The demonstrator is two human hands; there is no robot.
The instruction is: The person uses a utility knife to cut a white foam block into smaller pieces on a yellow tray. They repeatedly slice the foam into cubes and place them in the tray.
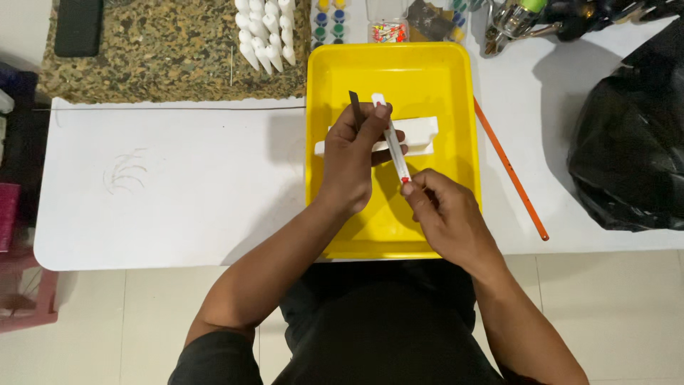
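While both hands hover over the yellow tray [456, 78] at centre frame, we see the left hand [350, 153] closed around the upper part of a slim white stick [390, 137], a dark thin strip [355, 108] poking up beside its fingers. Our right hand [443, 214] pinches the stick's red lower tip between thumb and fingertips. Beneath them a white block [424, 132] lies in the tray. An orange rod [509, 171] rests right of the tray, a black bag [630, 142] at far right, white cones [265, 32] at top.
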